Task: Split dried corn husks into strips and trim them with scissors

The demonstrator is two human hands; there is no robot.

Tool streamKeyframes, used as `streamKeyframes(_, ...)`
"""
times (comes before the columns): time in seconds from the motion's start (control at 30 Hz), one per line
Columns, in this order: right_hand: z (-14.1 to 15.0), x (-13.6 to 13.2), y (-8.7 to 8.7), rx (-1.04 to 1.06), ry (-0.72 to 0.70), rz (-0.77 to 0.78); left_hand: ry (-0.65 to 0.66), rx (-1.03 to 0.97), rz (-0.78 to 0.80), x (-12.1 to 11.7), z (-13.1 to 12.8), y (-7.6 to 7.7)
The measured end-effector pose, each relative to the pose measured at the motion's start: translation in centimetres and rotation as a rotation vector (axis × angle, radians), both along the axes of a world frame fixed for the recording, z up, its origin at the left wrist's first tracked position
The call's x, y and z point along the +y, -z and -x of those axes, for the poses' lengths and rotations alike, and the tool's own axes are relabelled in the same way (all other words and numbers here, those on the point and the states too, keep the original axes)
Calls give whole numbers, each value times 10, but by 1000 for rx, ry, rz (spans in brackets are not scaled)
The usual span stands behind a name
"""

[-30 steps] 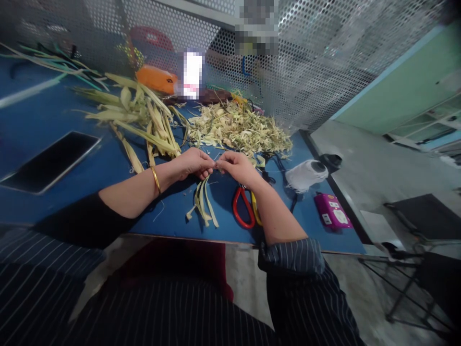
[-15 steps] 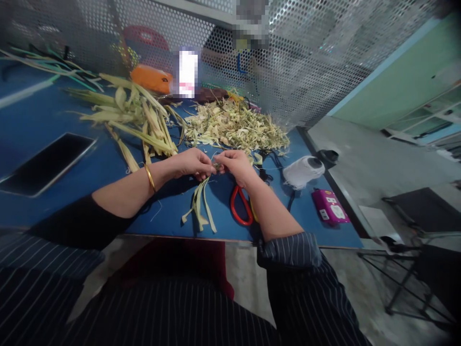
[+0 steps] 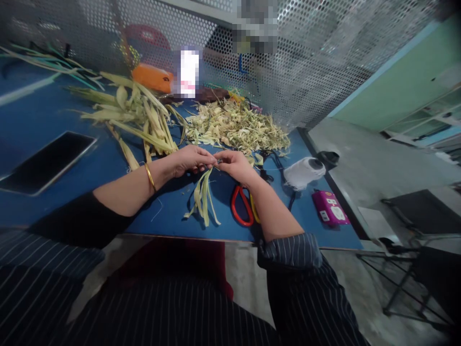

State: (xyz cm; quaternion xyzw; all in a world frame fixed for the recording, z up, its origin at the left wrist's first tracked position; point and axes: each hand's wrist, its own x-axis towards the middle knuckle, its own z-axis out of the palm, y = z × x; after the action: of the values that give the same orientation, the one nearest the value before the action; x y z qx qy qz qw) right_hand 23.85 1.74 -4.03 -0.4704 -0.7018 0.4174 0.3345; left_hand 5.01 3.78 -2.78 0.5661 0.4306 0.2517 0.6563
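Note:
A small bundle of pale green-yellow husk strips (image 3: 203,199) hangs from my pinched fingers, its loose ends over the blue table. My left hand (image 3: 190,160), with a gold bangle at the wrist, closes on the top of the bundle. Fingertip to fingertip with it, my right hand (image 3: 235,166) is pinched at the same spot. A thin white thread runs from the thread spool (image 3: 303,174) towards my right hand; the exact grip is hidden by the fingers. Red-handled scissors (image 3: 240,206) lie under my right forearm, partly covered.
Beyond my hands lies a heap of shredded husk (image 3: 237,126), with longer husk leaves (image 3: 144,115) to its left. A dark phone (image 3: 48,161) lies at far left. A purple packet (image 3: 329,207) sits by the right edge. Perforated metal mesh (image 3: 306,67) stands behind the table.
Both hands have shifted slightly upward, and their fingertips have come closer together. The hanging strips have swung a little to the right.

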Motion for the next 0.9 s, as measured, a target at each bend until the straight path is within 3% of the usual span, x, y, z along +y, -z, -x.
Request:
streamKeyframes(0.07, 1, 2, 4, -7, 63, -36, -27, -23, 50, 1, -1, 1)
streamKeyframes(0.2, 1, 3, 2, -60, 299, -290, -41, -61, 113, 1, -4, 2)
streamKeyframes(0.27, -1, 2, -2, -90, 349, -380, -45, -75, 121, 0, -4, 2)
streamKeyframes(0.47, -4, 1, -5, -190, 153, -342, -73, -69, 98, -2, -5, -1)
streamKeyframes(0.63, -3, 2, -2, -219, 161, -312, -88, -47, 107, -5, -7, -5)
streamKeyframes(0.9, -3, -4, -20, -226, 138, -233, -178, -79, 110, -5, -8, -4)
